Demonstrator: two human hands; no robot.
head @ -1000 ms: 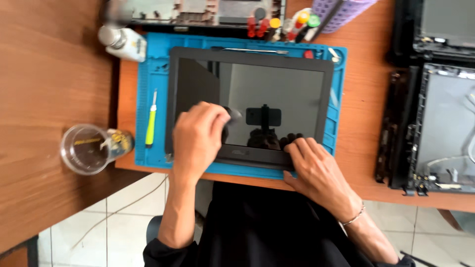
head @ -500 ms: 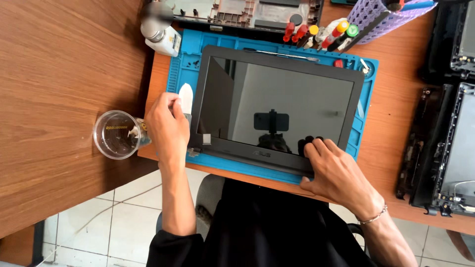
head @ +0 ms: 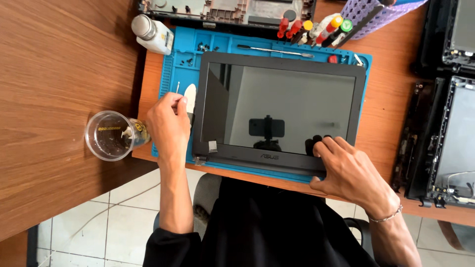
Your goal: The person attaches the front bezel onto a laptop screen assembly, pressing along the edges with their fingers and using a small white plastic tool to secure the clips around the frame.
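Lying beside left grip (head: 169, 118): screen panel (head: 282, 111)

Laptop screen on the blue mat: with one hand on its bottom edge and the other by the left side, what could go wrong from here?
1. The left hand holds a thin white pry tool at the laptop screen; a slip may scratch or crack it.
2. The right hand presses the bottom bezel; too much force could stress the panel.
3. The plastic cup sits beside the left hand, easily knocked over.
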